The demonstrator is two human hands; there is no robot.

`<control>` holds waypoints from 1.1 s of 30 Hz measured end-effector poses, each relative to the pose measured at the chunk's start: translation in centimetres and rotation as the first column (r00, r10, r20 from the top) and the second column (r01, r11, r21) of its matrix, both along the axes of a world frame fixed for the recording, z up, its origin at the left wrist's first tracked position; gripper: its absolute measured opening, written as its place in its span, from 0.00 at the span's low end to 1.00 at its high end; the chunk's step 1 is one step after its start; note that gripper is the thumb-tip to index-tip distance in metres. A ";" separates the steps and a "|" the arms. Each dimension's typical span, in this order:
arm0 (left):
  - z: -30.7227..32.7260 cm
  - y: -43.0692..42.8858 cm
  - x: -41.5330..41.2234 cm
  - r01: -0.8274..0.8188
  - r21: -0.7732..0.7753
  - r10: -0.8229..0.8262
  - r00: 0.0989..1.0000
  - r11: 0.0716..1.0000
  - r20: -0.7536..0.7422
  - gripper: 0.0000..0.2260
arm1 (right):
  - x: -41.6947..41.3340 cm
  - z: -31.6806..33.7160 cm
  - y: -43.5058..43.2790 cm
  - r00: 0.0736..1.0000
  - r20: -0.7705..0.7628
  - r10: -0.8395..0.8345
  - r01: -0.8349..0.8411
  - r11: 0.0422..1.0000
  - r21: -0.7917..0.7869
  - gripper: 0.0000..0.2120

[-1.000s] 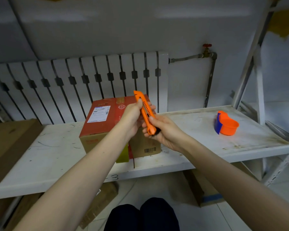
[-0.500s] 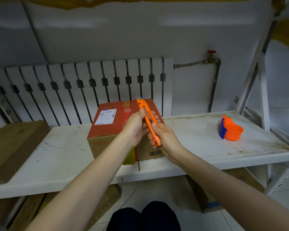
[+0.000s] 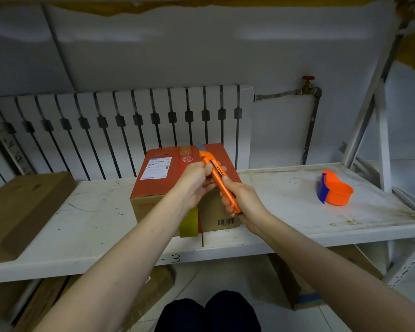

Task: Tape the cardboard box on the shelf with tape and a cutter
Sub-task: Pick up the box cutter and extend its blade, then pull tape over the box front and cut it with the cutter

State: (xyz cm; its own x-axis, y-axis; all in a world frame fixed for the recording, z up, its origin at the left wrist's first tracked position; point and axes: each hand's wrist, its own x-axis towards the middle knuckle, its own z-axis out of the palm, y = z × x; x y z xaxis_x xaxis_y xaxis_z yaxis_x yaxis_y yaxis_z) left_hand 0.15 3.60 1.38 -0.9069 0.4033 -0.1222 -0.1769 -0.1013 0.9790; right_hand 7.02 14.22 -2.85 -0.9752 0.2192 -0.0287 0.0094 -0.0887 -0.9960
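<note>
Right now both hands grip a slim orange plastic cutter [image 3: 219, 179], its grey blade out: the right hand [image 3: 241, 200] is wrapped round the handle, the left hand [image 3: 195, 180] pinching its upper part. Behind them, a red-topped cardboard box [image 3: 164, 188] sits mid-shelf [image 3: 285, 207] near the front edge. An orange-and-blue tape dispenser [image 3: 334, 189] lies toward the right end.

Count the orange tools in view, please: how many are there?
2. The orange cutter is held in both hands above the red-topped box; the orange tape dispenser sits on the shelf at right.
</note>
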 end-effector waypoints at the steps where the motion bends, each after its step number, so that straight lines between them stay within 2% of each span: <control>1: 0.0 -0.1 0.0 -0.001 -0.009 0.001 1.000 1.000 -0.008 0.12 | -0.1 0.3 0.1 0.998 0.034 0.057 -0.058 0.998 0.004 0.19; 3: 0.3 -0.4 0.0 -0.011 -0.023 0.011 1.000 1.000 -0.025 0.12 | -0.4 1.1 0.2 0.980 0.065 0.186 -0.187 0.982 0.003 0.19; 5: 0.9 -0.8 0.0 -0.029 -0.031 0.028 0.999 0.999 -0.043 0.11 | -1.2 1.8 0.1 0.975 0.011 0.221 -0.221 0.973 0.060 0.15; 8: 1.2 -2.2 -0.2 -0.116 -0.189 0.091 0.986 0.975 -0.138 0.06 | -3.1 2.0 0.0 0.993 -0.080 0.085 -0.062 0.966 0.249 0.11; 9: 0.9 -2.9 -0.4 -0.182 -0.276 0.129 0.971 0.944 -0.199 0.08 | -3.7 1.9 0.0 0.994 -0.103 0.023 0.018 0.924 0.383 0.10; 10: 0.5 -3.7 -0.6 -0.255 -0.369 0.163 0.951 0.894 -0.262 0.11 | -4.3 1.7 0.0 0.992 -0.128 -0.020 0.086 0.838 0.539 0.09; 12: -0.5 -4.9 -0.3 -0.383 -0.528 0.207 0.909 0.758 -0.362 0.15 | -5.1 1.3 -0.2 0.982 -0.180 -0.053 0.175 0.599 0.781 0.09; 13: -1.1 -5.4 -0.1 -0.410 -0.577 0.213 0.901 0.706 -0.379 0.15 | -5.3 1.2 -0.6 0.978 -0.203 -0.051 0.200 0.512 0.835 0.09; 14: -1.8 -5.6 0.2 -0.405 -0.606 0.218 0.907 0.684 -0.359 0.16 | -5.5 1.2 -1.1 0.974 -0.223 -0.030 0.211 0.468 0.858 0.08; 15: -2.6 -5.7 0.4 -0.379 -0.619 0.225 0.922 0.688 -0.314 0.16 | -5.7 1.2 -1.6 0.973 -0.230 0.012 0.198 0.467 0.862 0.08; 17: -4.1 -5.5 0.9 -0.306 -0.582 0.239 0.952 0.754 -0.190 0.18 | -6.1 1.2 -2.5 0.975 -0.193 0.109 0.104 0.543 0.833 0.09; 19: -5.3 -5.2 1.4 -0.268 -0.498 0.245 0.963 0.825 -0.113 0.16 | -6.6 1.0 -3.1 0.981 -0.120 0.150 0.014 0.567 0.823 0.10; 24: -6.6 -4.4 2.3 -0.303 -0.346 0.266 0.952 0.888 -0.150 0.09 | -7.3 0.8 -2.7 0.980 0.020 0.196 -0.117 0.493 0.862 0.11; 28: -7.8 -4.4 2.4 -0.372 -0.409 0.291 0.924 0.833 -0.246 0.15 | -7.4 1.1 -2.3 0.966 0.087 0.243 -0.183 0.409 0.894 0.08; 31: -8.3 -4.6 2.4 -0.384 -0.399 0.316 0.921 0.833 -0.227 0.18 | -7.6 0.9 -2.4 0.956 0.119 0.267 -0.217 0.377 0.900 0.08; 33: -9.0 -4.5 2.4 -0.348 -0.407 0.309 0.938 0.845 -0.160 0.19 | -7.7 1.2 -2.6 0.952 0.141 0.271 -0.234 0.351 0.907 0.08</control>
